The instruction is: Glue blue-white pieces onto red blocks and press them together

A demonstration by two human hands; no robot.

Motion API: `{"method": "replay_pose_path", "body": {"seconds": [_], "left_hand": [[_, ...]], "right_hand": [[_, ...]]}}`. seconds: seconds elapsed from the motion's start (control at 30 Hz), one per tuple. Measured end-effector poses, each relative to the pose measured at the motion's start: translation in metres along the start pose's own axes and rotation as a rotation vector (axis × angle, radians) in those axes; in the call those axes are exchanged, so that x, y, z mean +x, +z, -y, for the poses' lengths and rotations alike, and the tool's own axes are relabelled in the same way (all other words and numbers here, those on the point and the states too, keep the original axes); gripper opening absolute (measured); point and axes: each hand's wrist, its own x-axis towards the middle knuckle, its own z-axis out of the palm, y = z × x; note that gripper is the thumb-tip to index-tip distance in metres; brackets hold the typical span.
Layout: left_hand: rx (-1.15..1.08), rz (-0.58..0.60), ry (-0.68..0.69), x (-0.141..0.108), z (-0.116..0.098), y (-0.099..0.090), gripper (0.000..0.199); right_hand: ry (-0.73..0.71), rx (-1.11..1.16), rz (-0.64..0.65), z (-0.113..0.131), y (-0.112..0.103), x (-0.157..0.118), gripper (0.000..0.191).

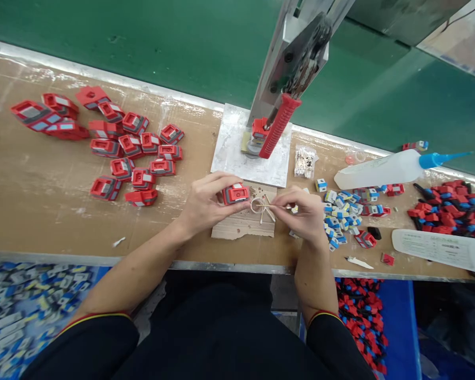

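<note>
My left hand (208, 200) grips a red and grey toy vehicle part (236, 193) between thumb and fingers. Pinched in my right hand (298, 211) is a thin stick that looks like a cotton swab (266, 206). Its far end reaches to a small round white dish (256, 205), just right of the vehicle part. Under both hands lies a piece of cardboard (243, 229) with brown spots and a few loose sticks. Whether the stick's tip touches the dish, I cannot tell.
Behind stands a lever press (279, 126) on a metal plate (231, 142). Several red vehicle parts (130, 145) sit left. To the right are a swab bag (304, 161), blue-white-yellow pieces (340, 214), a bottle with a blue nozzle (380, 169), a knife (359, 262) and red-black parts (451, 208).
</note>
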Motion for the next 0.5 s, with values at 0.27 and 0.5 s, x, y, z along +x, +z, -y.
{"method": "replay_pose_path", "body": {"seconds": [0.27,0.5], "left_hand": [[0.016,-0.026,0.022,-0.003,0.009,0.002,0.044],[0.055,-0.003,0.116,-0.008,0.005,0.011,0.032]], "right_hand": [[0.062,0.019,-0.006,-0.005,0.002,0.000,0.013],[0.071,0.399,-0.325,0.008,0.030,0.002,0.025]]}}
